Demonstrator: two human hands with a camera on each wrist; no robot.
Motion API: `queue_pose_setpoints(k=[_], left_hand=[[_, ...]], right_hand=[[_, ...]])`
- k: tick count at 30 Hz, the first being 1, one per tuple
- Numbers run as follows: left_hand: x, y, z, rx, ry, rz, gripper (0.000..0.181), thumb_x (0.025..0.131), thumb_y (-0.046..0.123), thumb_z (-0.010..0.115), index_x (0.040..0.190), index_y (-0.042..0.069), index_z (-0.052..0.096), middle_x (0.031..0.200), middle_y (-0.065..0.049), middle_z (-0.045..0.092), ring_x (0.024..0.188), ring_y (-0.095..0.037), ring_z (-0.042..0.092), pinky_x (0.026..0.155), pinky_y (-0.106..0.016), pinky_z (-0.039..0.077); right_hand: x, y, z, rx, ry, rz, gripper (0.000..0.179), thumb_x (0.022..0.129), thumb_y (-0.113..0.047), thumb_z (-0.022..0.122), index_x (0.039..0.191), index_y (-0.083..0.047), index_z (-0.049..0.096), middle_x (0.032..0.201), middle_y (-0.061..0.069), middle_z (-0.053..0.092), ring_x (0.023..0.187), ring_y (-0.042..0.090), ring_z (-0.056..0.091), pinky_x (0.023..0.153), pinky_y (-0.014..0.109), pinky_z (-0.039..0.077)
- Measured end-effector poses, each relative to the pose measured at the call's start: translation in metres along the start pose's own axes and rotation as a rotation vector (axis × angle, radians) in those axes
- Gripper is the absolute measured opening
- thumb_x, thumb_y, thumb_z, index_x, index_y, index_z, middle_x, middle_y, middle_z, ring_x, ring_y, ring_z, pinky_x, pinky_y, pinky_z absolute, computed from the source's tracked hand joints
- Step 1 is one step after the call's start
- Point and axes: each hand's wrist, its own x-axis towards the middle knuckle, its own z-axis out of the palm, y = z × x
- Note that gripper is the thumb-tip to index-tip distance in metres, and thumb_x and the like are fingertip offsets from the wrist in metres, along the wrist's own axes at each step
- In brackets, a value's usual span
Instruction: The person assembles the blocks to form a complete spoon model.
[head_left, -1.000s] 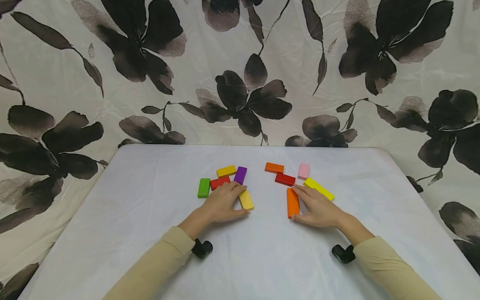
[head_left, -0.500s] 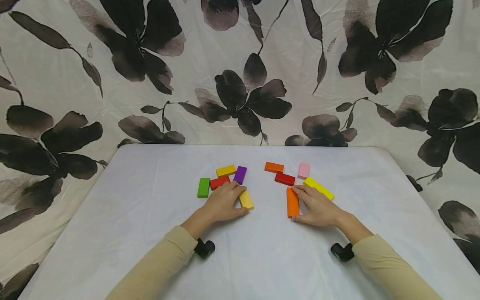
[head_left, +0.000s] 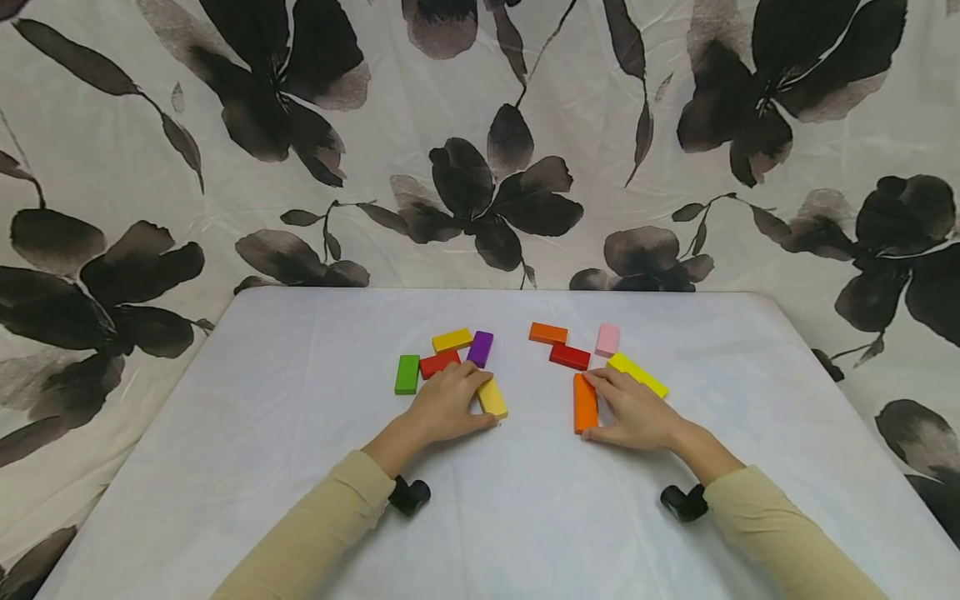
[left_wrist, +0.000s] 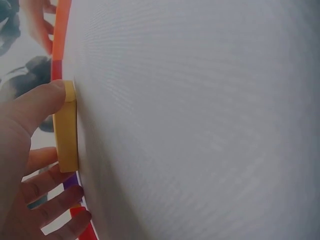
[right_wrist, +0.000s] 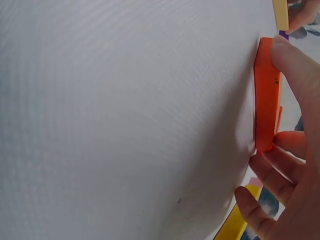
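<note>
Hands (head_left: pixel 447 404) pinch smooth oblong blocks (head_left: pixel 586 405), perhaps wooden

Table (head_left: pixel 525 517): left blocks (head_left: pixel 439 364), right blocks (head_left: pixel 570 357), apart. Left hand (head_left: pixel 447 406) at near left block (head_left: pixel 493 401), right hand (head_left: pixel 637 414) at near right block (head_left: pixel 586 404). Cloth (head_left: pixel 480 142) behind.

the white table (head_left: pixel 495 533) carries, on the left, green block (head_left: pixel 407 375), red block (head_left: pixel 439 363), yellow block (head_left: pixel 452 340), purple block (head_left: pixel 481 348), pale yellow block (head_left: pixel 493 400); on the right (a separate cluster), small orange block (head_left: pixel 548 333), second red block (head_left: pixel 570 357), pink block (head_left: pixel 607 340), bright yellow block (head_left: pixel 638 376), long orange block (head_left: pixel 585 405).
</note>
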Motion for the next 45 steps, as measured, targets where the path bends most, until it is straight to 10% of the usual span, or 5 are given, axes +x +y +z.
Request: queue_pose_setpoints(k=[45], left_hand=[[0.001, -0.001, 0.002, -0.010, -0.004, -0.030, 0.068, 0.072, 0.049, 0.073, 0.127, 0.014, 0.056, 0.123, -0.007, 0.055, 0.108, -0.022, 0.048, 0.092, -0.038, 0.044]], right_hand=[[0.013, -0.066, 0.014, -0.004, -0.015, -0.116, 0.084, 0.073, -0.057, 0.067, 0.138, -0.009, 0.042, 0.135, 0.005, 0.046, 0.117, 0.020, 0.047, 0.093, 0.038, 0.044]])
